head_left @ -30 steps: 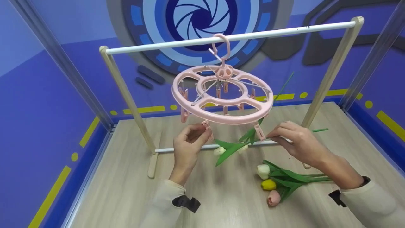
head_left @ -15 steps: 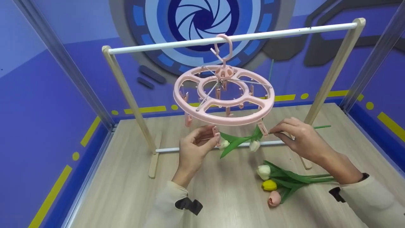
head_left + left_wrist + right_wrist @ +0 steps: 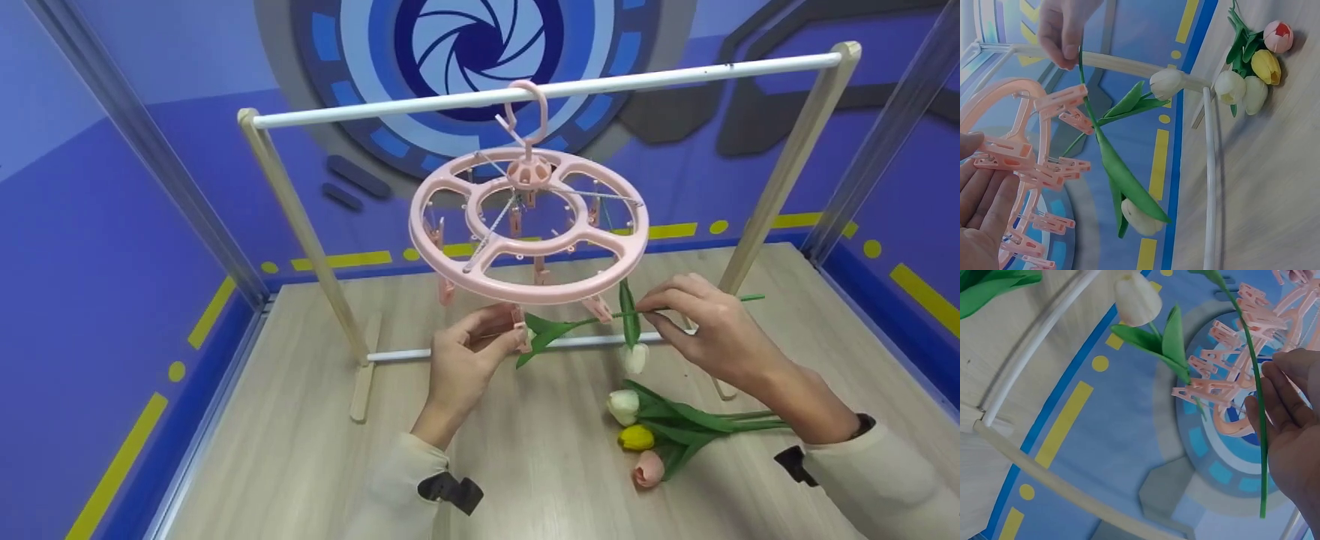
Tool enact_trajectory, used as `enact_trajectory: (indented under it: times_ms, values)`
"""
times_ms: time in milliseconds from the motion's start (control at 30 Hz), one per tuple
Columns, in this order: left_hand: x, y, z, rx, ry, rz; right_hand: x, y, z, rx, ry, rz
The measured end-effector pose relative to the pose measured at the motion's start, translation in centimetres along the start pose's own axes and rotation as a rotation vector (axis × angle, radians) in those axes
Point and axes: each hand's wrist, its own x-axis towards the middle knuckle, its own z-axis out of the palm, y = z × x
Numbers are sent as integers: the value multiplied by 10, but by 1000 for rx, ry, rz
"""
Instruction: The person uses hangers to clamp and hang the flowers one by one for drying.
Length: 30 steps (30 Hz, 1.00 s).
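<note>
In the head view a pink round clip hanger [image 3: 529,225] hangs tilted from a white rail. My left hand [image 3: 469,360] pinches one of its pink clothespins [image 3: 1008,154] between thumb and fingers. My right hand [image 3: 697,315] holds an artificial white tulip by its green stem [image 3: 1258,399]. That tulip's bloom [image 3: 1141,216] points toward the left hand, partly covered by its leaves [image 3: 547,330]. A second white tulip [image 3: 637,358] hangs bloom-down from the hanger's far right side, just behind the held stem. Another clothespin [image 3: 598,307] dangles between the hands.
The rail [image 3: 675,78] is carried by wooden side posts [image 3: 300,232], with a lower white bar [image 3: 401,355]. On the wood-look table [image 3: 285,465] lie several tulips, including a yellow one [image 3: 636,437] and a pink one [image 3: 649,469]. Patterned blue panels [image 3: 180,225] enclose the space.
The hanger has turned slightly, and the hanging tulip has swung to the right. My left hand has moved a little right and down with the clothespin. The right hand still holds the stem.
</note>
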Motion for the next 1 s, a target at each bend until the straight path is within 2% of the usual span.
enact_trajectory:
  times_ms: [167, 267, 400, 533, 633, 833, 1000]
  values:
    - [-1, 0, 1, 5, -3, -6, 3, -9, -2, 179, 21, 38]
    - [-2, -1, 1, 12, 2, -6, 4, -15, -3, 296, -13, 65]
    - [-3, -1, 2, 9, 11, 0, 1, -20, -2, 349, -92, 58]
    - [-3, -2, 2, 9, 19, 19, -10, -18, 2, 297, -160, 63]
    - [-4, -2, 2, 22, 22, 30, -22, -11, 5, 253, -189, 96]
    - [-5, -2, 2, 22, 24, 34, -50, 9, 6, 190, -229, 230]
    - [-6, -3, 1, 13, 26, 24, -72, 22, 2, 89, -266, 343]
